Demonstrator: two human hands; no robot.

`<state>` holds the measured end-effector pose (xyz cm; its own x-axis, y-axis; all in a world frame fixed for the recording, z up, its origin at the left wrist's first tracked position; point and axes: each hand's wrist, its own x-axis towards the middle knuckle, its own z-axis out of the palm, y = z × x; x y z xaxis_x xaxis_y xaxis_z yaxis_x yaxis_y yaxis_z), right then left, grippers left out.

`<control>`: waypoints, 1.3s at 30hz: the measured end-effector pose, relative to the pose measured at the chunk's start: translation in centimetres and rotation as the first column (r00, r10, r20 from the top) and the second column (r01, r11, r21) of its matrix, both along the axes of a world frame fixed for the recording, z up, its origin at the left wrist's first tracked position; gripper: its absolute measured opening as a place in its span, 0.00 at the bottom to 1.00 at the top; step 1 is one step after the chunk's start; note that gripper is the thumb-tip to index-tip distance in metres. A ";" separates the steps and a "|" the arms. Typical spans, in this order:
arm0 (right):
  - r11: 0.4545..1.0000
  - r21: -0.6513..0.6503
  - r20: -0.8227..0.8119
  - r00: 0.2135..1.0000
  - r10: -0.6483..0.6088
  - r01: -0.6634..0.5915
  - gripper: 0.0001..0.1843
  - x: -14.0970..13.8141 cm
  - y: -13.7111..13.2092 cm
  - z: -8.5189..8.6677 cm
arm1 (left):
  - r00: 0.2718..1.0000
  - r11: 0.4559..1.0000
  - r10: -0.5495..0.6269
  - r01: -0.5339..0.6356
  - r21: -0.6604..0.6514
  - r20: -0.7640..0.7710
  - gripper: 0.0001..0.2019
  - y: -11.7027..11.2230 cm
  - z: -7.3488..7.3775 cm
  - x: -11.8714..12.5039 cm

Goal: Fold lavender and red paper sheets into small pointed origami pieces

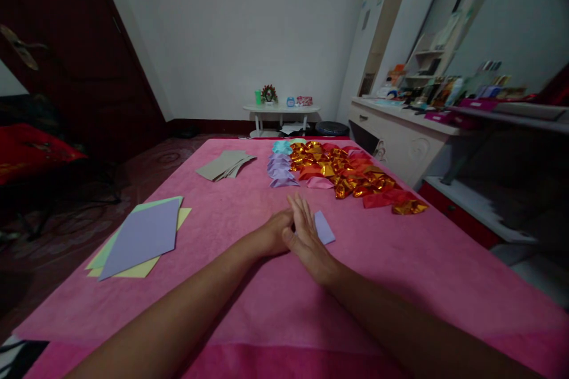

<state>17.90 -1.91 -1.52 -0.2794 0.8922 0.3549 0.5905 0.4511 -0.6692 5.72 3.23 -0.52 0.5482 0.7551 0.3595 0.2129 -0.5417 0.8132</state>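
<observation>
A small folded piece of lavender paper [325, 228] lies on the pink cloth [249, 308], partly covered by my right hand. My right hand [306, 237] is on edge with its fingers stretched out, its side against the paper. Touching it from the left is my left hand [274, 233], knuckles up. The fingers of my left hand are mostly hidden behind my right hand, so whether they grip the paper cannot be seen.
Lavender, green and yellow sheets [144, 234] lie at the left. Farther back is a fanned stack of greyish sheets [226, 164]. Rows of lavender folded pieces [281, 170] and shiny gold and red folded pieces [347, 169] fill the back right. A white cabinet [400, 136] stands beyond the right edge.
</observation>
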 end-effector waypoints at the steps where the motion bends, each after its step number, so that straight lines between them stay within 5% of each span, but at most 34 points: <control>1: 1.000 -0.023 0.013 1.000 0.000 0.000 0.36 0.5 0.1 -0.2 | 0.996 0.997 -0.083 0.083 0.003 -0.038 0.22 0.1 0.1 -0.3; 3: 0.999 -0.037 0.079 0.997 0.018 -0.015 0.36 1.6 0.2 -0.6 | 0.972 0.978 -0.205 0.209 0.018 -0.114 0.27 0.3 0.4 -1.1; 6: 0.999 -0.033 0.191 0.981 0.037 -0.031 0.39 3.4 0.1 -0.4 | 0.957 0.972 -0.224 0.234 0.034 -0.185 0.28 0.1 1.1 -2.5; 11: 0.970 -0.145 0.313 0.921 0.233 -0.196 0.56 7.3 -0.7 1.1 | 0.902 0.947 -0.276 0.314 0.065 -0.332 0.25 -1.6 2.3 -4.0; 15: 0.984 -0.074 0.272 0.946 0.178 -0.164 0.37 9.0 -1.2 1.3 | 0.922 0.976 -0.064 0.138 0.170 -0.381 0.22 -3.7 1.9 -3.9; 17: 0.987 0.022 0.292 0.945 0.147 -0.160 0.26 9.0 -1.3 1.1 | 0.920 0.953 0.078 0.045 0.300 -0.384 0.20 -4.8 1.6 -3.3; 20: 0.968 0.190 0.355 0.931 0.091 -0.167 0.17 8.4 -1.4 0.8 | 0.848 0.889 0.199 0.055 0.454 -0.492 0.13 -5.8 1.5 -2.1; 24: 0.936 0.285 0.415 0.907 0.074 -0.207 0.14 6.9 -1.7 1.5 | 0.728 0.817 0.294 0.145 0.558 -0.620 0.12 -5.9 1.5 -0.6; 29: 0.958 0.173 0.393 0.908 0.146 -0.229 0.16 5.8 -2.2 3.0 | 0.636 0.804 0.336 0.190 0.563 -0.695 0.09 -5.7 2.0 0.2; 39: 0.921 0.305 0.497 0.865 0.065 -0.244 0.14 5.2 -1.5 2.3 | 0.605 0.811 0.310 0.233 0.536 -0.733 0.09 -5.4 2.8 0.0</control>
